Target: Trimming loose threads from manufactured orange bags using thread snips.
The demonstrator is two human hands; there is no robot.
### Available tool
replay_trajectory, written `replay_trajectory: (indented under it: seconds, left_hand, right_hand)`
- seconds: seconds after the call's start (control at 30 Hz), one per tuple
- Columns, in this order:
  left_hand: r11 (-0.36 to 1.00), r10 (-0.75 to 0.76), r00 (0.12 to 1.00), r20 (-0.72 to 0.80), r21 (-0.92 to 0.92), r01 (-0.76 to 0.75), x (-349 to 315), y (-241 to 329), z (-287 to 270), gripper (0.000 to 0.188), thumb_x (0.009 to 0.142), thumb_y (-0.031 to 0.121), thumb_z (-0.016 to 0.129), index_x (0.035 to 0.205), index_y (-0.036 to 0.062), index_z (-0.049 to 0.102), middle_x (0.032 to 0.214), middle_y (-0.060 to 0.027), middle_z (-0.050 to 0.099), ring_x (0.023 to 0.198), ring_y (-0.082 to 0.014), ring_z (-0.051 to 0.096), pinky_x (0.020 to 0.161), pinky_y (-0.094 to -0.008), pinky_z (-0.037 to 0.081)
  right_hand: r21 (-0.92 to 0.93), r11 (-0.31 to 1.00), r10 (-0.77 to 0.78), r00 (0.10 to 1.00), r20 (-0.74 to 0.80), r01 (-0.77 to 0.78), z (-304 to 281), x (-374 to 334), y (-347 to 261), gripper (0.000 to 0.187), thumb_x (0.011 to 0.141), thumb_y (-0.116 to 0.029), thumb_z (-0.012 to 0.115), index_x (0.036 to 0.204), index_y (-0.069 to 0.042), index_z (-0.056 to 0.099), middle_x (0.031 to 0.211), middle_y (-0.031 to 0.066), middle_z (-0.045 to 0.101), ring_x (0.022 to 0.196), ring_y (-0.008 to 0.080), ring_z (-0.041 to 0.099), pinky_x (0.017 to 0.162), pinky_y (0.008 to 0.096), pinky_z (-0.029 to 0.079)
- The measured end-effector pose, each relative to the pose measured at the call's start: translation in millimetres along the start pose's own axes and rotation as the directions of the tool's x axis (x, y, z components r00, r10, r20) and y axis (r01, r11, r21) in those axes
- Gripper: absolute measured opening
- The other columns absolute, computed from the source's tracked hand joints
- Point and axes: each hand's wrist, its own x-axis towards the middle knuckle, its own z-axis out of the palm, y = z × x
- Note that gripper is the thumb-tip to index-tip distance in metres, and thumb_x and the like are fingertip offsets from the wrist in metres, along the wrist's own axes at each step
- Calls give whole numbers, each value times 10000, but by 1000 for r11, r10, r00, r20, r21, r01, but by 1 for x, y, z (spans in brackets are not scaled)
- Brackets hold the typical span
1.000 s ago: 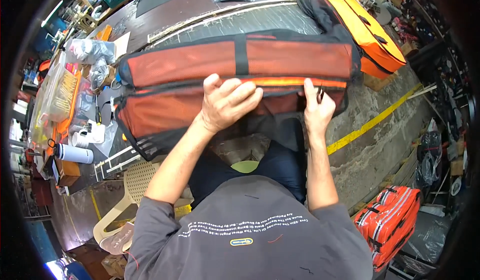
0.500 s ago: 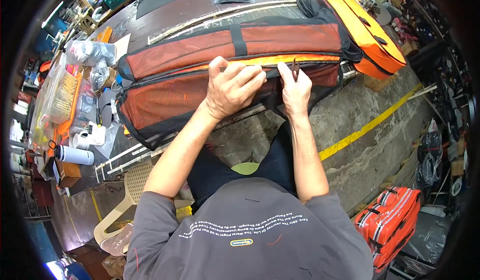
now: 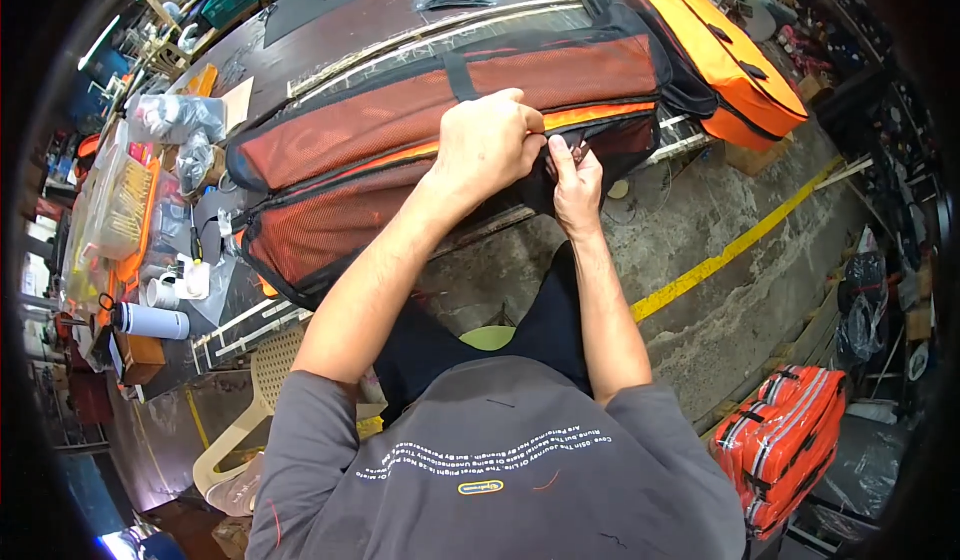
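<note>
A long orange bag with black mesh panels (image 3: pixel 330 210) lies across the near edge of the table, an orange strip showing along the seam between its panels. My left hand (image 3: pixel 485 145) is closed on the black edging of that seam, right of the middle; its fingertips are partly hidden. Close beside it, my right hand (image 3: pixel 578 195) is closed around small dark snips (image 3: pixel 583 148), only partly visible between the fingers. The right thumb and fingertips meet the black edging next to the left fingertips.
A bright orange bag (image 3: pixel 735 70) adjoins the far right end. Clear plastic boxes (image 3: pixel 130 205), a mug (image 3: pixel 162 290) and a white bottle (image 3: pixel 155 321) stand at left. A beige chair (image 3: pixel 270 370) is near my left arm; a red bag (image 3: pixel 780 445) lies at lower right.
The mesh bag has shifted slightly left. My left hand has turned over and moved right and up along the seam; my right hand has come down and left, its snips now less visible.
</note>
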Motion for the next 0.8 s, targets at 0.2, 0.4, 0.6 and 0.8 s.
replay_trajectory:
  seconds: [0.2, 0.4, 0.6, 0.8]
  left_hand:
    - [872, -264, 883, 388, -295, 391, 7, -1, 9, 151, 882, 207, 855, 949, 72, 847, 859, -106, 801, 801, -226, 784, 760, -387, 600]
    - [883, -161, 903, 398, -350, 311, -39, -14, 61, 110, 943, 110, 805, 969, 4, 796, 855, -187, 761, 801, -295, 773, 762, -421, 596]
    - [844, -180, 942, 282, -447, 295, -65, -4, 74, 117, 992, 89, 760, 996, -10, 698, 876, -208, 741, 816, -352, 765, 769, -430, 595]
    - [932, -94, 963, 255, -318, 175, -75, 12, 70, 269, 941, 145, 803, 1208, 129, 821, 975, -111, 764, 848, -312, 763, 767, -426, 611]
  right_hand:
    - [-222, 974, -49, 999, -15, 44, -28, -18, 17, 379, 1130, -284, 711, 836, -89, 574, 765, -84, 512, 709, 50, 429, 627, 279, 373]
    - [-329, 944, 23, 1000, -19, -28, -63, -53, 45, 427, 1126, -283, 717, 802, -77, 530, 753, -80, 474, 714, 53, 389, 621, 292, 367]
    - [-424, 905, 28, 1000, 5, -24, -83, -78, 42, 487, 1099, -272, 763, 756, -77, 477, 718, -88, 388, 682, 39, 346, 561, 295, 319]
    - [-468, 880, 71, 996, -48, -85, -86, -90, 41, 487, 1088, -291, 777, 760, -57, 504, 700, -88, 422, 666, 37, 370, 556, 293, 335]
